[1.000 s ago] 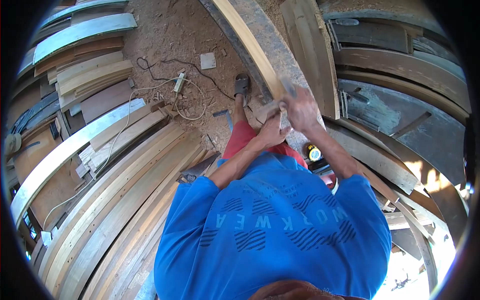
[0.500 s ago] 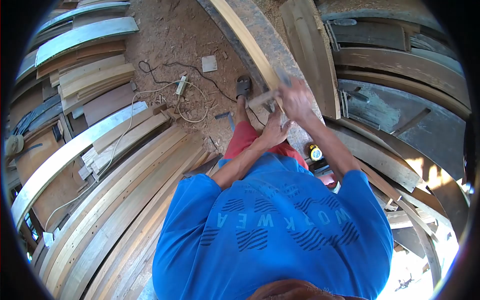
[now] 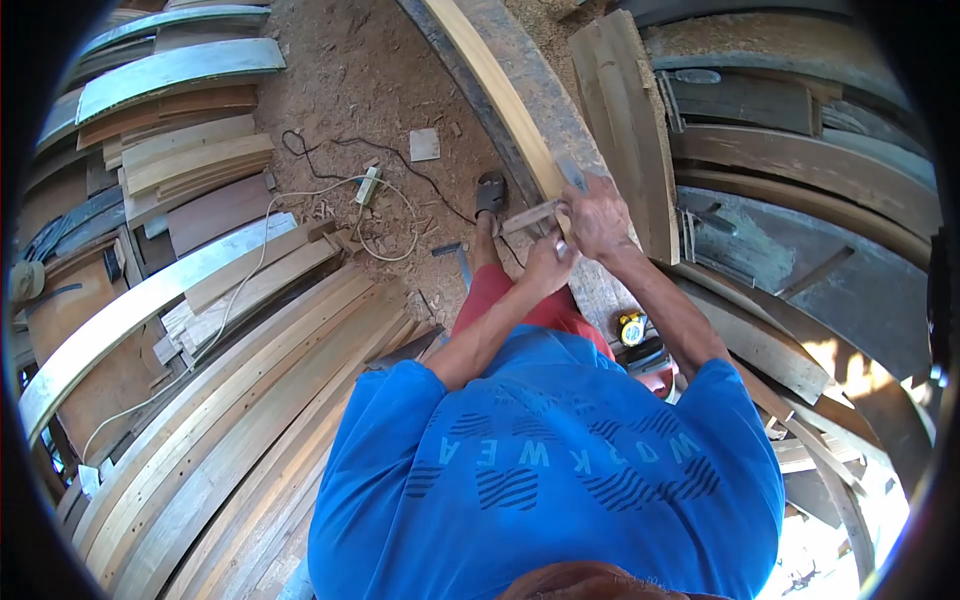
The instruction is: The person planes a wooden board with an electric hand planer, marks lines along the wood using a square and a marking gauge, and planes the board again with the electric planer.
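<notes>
A long pale wooden board point(image 3: 500, 95) lies along the workbench point(image 3: 540, 70), with its near end under my hands. My right hand point(image 3: 598, 218) is closed round a tool with a wooden bar point(image 3: 530, 217) and a flat metal blade point(image 3: 573, 174). The bar sticks out to the left across the board, and the blade points away from me. Just below, my left hand point(image 3: 550, 266) is closed by the board's near end, its fingertips close to my right hand. What it pinches is hidden. A yellow tape measure point(image 3: 632, 328) rests on the bench to the right.
Planks point(image 3: 230, 370) are stacked at the left, and more boards point(image 3: 790, 160) lie at the right. A power strip point(image 3: 367, 186) with cables lies on the dirt floor among wood shavings. Beside my leg is a tool with a dark end point(image 3: 447, 248). My sandalled foot point(image 3: 491, 192) stands by the bench.
My right hand and the tool have shifted slightly nearer me. My left hand has changed its grip and its fingers are drawn closer together. The view has tilted a little.
</notes>
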`<control>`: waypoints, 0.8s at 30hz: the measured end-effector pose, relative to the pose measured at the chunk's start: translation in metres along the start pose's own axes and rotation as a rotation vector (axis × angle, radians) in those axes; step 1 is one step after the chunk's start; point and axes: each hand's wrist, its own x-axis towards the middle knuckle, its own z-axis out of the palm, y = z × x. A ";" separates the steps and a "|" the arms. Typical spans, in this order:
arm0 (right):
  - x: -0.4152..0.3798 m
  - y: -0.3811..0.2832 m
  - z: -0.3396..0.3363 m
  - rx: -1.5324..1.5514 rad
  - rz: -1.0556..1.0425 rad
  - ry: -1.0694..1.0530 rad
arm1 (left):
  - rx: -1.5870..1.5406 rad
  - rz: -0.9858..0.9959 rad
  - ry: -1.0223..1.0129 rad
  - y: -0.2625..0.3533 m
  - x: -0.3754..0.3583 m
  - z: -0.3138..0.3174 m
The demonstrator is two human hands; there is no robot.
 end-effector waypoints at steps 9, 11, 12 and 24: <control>0.108 -0.022 -0.025 -0.001 0.035 -0.045 | 0.176 -0.120 -0.080 0.027 0.003 -0.012; 0.106 -0.024 -0.025 0.010 0.053 -0.065 | 0.098 -0.097 0.000 0.021 0.013 -0.017; 0.103 -0.023 -0.023 0.021 0.062 -0.069 | 0.058 -0.086 0.040 0.025 0.024 -0.025; 0.207 -0.036 -0.018 -0.073 0.012 0.041 | 0.045 -0.236 -0.027 0.059 0.086 -0.079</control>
